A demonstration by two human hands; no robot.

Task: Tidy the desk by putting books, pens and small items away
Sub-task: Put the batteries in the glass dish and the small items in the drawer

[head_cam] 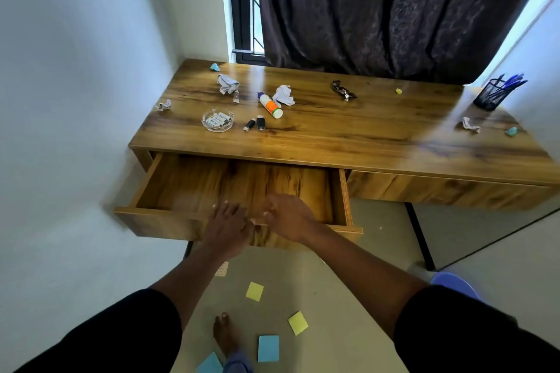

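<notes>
Your left hand (225, 228) lies flat, fingers straight, on the front edge of the pulled-out drawer (169, 191); your right hand (288, 216) curls its fingers over that same edge. On the bench (348, 130) beyond, the glue stick (270, 105), crumpled papers (227, 84) and a glass dish (217, 120) lie far left, the pen holder (491, 95) far right.

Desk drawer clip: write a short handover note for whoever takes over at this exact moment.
Left hand: open, fingers spread over the front edge of the open drawer; holds nothing.
Right hand: fingers curled at the same edge; whether it grips the edge is unclear.
The visible part of the drawer holds nothing.
On the desk: glue stick, two small black items, glass dish, crumpled papers, wrapper, pen holder.
Sticky notes lie on the floor.
Left: nearly all of the clearing.
</notes>
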